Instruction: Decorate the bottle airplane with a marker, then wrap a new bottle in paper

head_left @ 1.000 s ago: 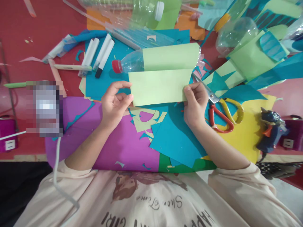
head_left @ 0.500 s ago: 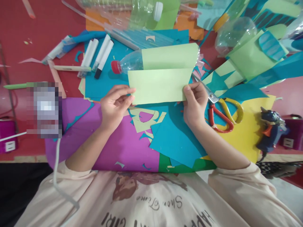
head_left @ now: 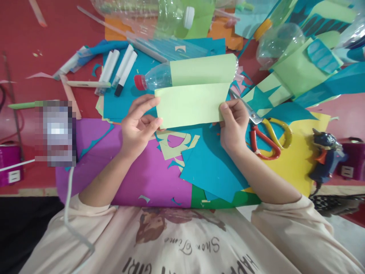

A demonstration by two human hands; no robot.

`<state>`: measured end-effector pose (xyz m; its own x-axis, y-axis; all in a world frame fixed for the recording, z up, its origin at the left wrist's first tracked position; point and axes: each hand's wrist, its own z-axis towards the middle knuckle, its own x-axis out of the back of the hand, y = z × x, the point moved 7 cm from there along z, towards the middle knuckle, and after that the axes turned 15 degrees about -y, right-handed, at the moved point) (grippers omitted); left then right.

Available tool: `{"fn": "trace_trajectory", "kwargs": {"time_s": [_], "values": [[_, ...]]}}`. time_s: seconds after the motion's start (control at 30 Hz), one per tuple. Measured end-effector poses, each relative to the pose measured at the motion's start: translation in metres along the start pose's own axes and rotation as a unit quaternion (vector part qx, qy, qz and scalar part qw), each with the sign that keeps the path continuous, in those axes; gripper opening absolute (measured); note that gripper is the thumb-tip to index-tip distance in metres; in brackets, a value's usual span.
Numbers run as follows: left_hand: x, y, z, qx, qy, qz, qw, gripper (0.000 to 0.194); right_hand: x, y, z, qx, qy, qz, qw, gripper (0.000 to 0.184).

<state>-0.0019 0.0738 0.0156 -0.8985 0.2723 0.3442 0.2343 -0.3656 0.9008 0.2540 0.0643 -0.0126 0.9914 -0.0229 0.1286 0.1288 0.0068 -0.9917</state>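
Observation:
Between my two hands is a light green sheet of paper [head_left: 192, 104]. The thumb and index finger of my left hand [head_left: 138, 121] rest apart along its left edge, holding it. At the lower right corner, my right hand [head_left: 234, 123] pinches the paper between thumb and curled fingers. Just behind it lies a clear plastic bottle [head_left: 158, 78] with a red cap, pointing left. Light green paper [head_left: 202, 69] covers the bottle's body; whether both papers are one piece I cannot tell. Scissors [head_left: 265, 137] with red and yellow handles lie right of my right hand.
White markers [head_left: 124, 70] lie behind my left hand. Paper scraps [head_left: 173, 142] and blue sheets [head_left: 213, 167] cover the near middle. A phone-like device [head_left: 57, 133] with a cable is on the left, a dark blue glue gun [head_left: 327, 156] on the right. More bottles [head_left: 279, 43] stand behind.
My left index finger has slid up along the paper's left edge, spreading away from the thumb. The paper has tilted slightly, its left side a bit lower. My right hand keeps its pinch.

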Motion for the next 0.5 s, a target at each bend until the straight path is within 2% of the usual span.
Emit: {"fn": "trace_trajectory", "kwargs": {"time_s": [0.2, 0.5], "values": [[-0.0056, 0.0002, -0.0022, 0.018, -0.028, -0.024, 0.999, 0.046, 0.0009, 0.0028, 0.0023, 0.012, -0.019, -0.018, 1.000, 0.029], [-0.0098, 0.0034, -0.0013, 0.003, -0.045, -0.036, 0.998, 0.052, 0.0019, 0.0055, 0.0042, 0.025, -0.011, 0.002, 1.000, 0.029]]}}
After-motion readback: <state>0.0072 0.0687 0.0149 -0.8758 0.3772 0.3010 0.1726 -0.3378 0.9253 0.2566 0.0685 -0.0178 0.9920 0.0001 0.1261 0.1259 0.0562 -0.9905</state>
